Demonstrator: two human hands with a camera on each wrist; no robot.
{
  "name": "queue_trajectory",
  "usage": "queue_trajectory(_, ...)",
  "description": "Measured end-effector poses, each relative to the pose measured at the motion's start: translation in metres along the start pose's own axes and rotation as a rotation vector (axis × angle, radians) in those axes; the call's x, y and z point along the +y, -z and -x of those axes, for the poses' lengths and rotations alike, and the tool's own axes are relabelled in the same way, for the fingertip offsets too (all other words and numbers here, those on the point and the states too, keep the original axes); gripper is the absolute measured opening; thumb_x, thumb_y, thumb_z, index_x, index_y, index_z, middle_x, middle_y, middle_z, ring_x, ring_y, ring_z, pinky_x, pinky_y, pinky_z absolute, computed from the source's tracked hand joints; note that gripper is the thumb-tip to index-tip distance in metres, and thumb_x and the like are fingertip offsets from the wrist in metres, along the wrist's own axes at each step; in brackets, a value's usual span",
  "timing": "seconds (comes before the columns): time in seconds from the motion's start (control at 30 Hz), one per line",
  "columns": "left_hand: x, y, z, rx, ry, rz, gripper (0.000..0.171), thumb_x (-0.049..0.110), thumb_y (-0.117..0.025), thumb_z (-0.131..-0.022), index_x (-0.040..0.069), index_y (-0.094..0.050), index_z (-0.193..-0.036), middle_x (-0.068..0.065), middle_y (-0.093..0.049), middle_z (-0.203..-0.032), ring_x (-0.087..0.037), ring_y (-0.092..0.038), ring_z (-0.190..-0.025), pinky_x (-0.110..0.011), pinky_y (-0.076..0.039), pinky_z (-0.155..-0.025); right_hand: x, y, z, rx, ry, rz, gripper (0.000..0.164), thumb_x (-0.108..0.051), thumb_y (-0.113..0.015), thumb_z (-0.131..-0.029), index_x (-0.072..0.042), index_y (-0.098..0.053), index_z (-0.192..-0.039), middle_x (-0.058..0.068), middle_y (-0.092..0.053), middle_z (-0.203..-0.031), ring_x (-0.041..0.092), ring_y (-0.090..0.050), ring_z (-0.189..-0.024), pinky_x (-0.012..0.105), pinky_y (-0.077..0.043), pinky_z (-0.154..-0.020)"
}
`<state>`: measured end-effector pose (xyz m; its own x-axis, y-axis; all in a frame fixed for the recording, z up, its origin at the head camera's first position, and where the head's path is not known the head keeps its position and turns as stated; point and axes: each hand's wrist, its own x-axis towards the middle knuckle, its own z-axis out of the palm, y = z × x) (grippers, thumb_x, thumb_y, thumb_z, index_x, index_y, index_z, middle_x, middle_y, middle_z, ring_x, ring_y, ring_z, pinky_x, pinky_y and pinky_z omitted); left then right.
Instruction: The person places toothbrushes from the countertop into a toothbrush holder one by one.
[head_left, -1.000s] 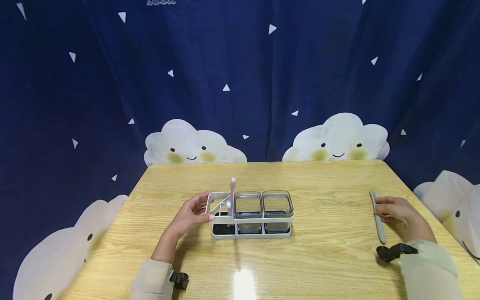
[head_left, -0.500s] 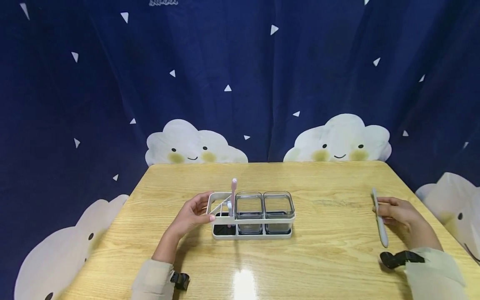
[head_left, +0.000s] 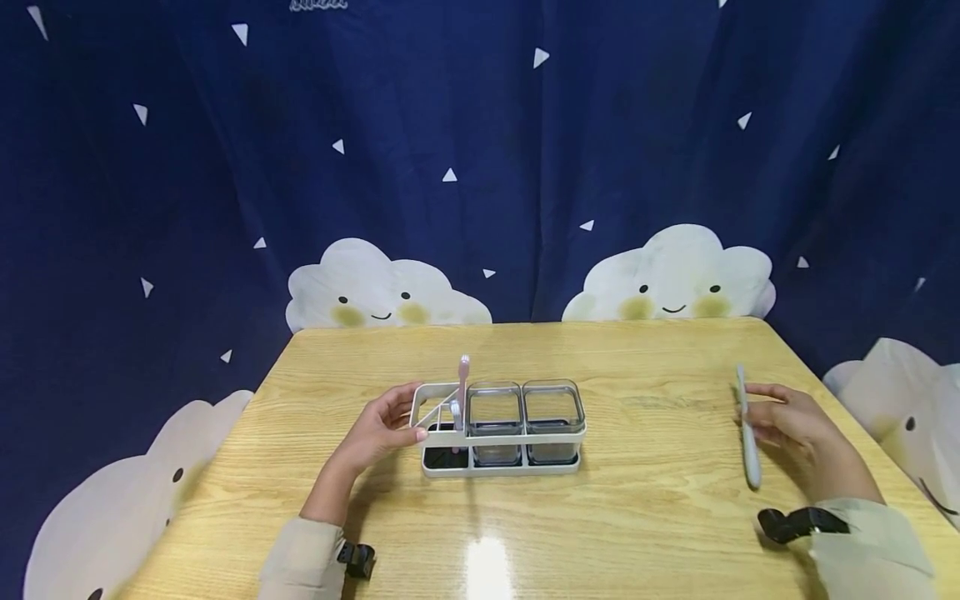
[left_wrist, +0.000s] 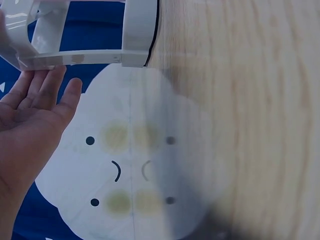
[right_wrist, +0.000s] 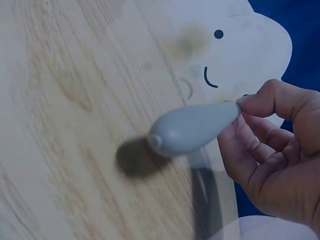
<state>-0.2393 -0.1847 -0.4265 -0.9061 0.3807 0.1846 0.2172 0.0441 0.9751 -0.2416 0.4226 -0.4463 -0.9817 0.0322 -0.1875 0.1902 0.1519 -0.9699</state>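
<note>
My left hand (head_left: 381, 427) holds the left end of a white toothbrush holder (head_left: 502, 440), thumb in front and fingers behind it. The left wrist view shows those fingers under the edge of the holder (left_wrist: 140, 35). A pink toothbrush (head_left: 463, 379) stands in its left compartment, beside a short whitish piece I cannot identify. Two clear cups (head_left: 495, 408) fill the other compartments. Far to the right, my right hand (head_left: 795, 425) pinches a slim grey toothbrush (head_left: 750, 454) between thumb and fingers. Its thick rounded handle end (right_wrist: 170, 135) is above the table in the right wrist view; bristles are not distinguishable.
Both hands are over a pale wooden table (head_left: 637, 517). A dark blue curtain (head_left: 405, 125) with white triangles and smiling clouds hangs behind it and at both sides. Black wrist cameras (head_left: 801, 525) sit on both sleeves.
The grey toothbrush in my right hand has turned slightly, its thin end now higher and its thick end further left. My left hand stays on the holder.
</note>
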Motion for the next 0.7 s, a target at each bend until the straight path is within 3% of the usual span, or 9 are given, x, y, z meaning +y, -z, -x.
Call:
queue_trajectory(0.17,0.0,0.0,0.0,0.001,-0.007,-0.007,0.069,-0.002,-0.075,-0.074,-0.004,-0.042,-0.134,-0.032,-0.047,-0.125,-0.049,-0.042,-0.114,-0.034,-0.042,-0.094,-0.008,-0.004,0.005,-0.031,0.056,-0.046,0.037,0.004,-0.062,-0.083,-0.031,-0.059,-0.094,0.0,-0.068,-0.081,0.012,-0.063,-0.071,0.03,-0.054,-0.06)
queue_trajectory(0.4,-0.003,0.0,-0.001,-0.008,0.0,-0.014,0.069,-0.003,-0.075,-0.073,-0.004,-0.042,-0.134,-0.032,-0.046,-0.126,-0.044,-0.045,-0.114,-0.043,-0.038,-0.097,-0.018,-0.014,0.011,0.023,0.103,0.042,0.033,-0.003,-0.06,-0.086,-0.035,-0.057,-0.094,-0.002,-0.063,-0.077,0.01,-0.06,-0.068,0.03,-0.055,-0.061)
queue_trajectory(0.7,-0.004,0.001,-0.002,-0.012,-0.011,-0.006,0.068,-0.003,-0.075,-0.074,-0.004,-0.042,-0.133,-0.034,-0.044,-0.127,-0.048,-0.042,-0.115,-0.045,-0.037,-0.098,-0.024,-0.025,0.012,-0.022,0.22,-0.11,0.028,-0.005,-0.062,-0.087,-0.029,-0.061,-0.101,-0.004,-0.068,-0.084,0.011,-0.065,-0.075,0.028,-0.055,-0.063)
